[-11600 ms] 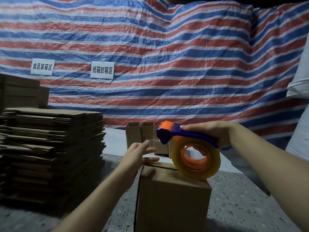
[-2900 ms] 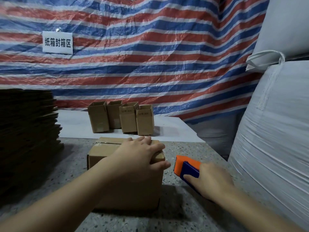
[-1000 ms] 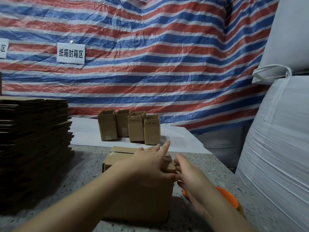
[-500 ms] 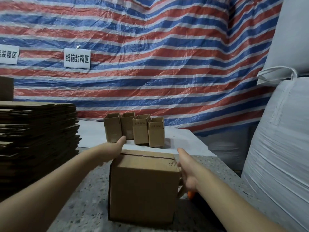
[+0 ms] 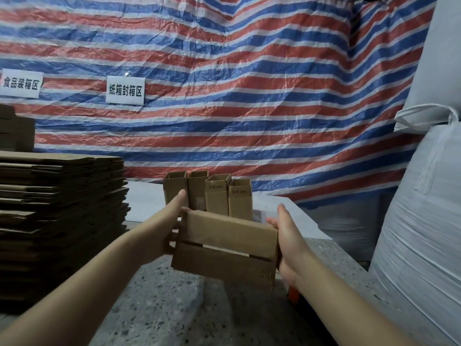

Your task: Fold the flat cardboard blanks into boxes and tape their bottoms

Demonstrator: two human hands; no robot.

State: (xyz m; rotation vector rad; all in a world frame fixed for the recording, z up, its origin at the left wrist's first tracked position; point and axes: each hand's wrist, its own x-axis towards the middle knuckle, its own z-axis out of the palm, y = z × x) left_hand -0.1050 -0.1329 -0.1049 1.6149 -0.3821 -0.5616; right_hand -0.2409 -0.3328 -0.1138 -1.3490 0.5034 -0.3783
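Box sits lifted off the counter, tilted, held between both hands at picture centre; its near face shows two flaps meeting at a narrow open seam. Left hand presses the box's 9 o'clock side with straight fingers, thumb hidden. Right hand presses the 3 o'clock side, fingers straight and loose. Four small open boxes stand in a row at 12 o'clock behind it. Blanks are stacked at 9 o'clock. An orange bit peeks out under the right wrist. White sacks rise at 3 o'clock.
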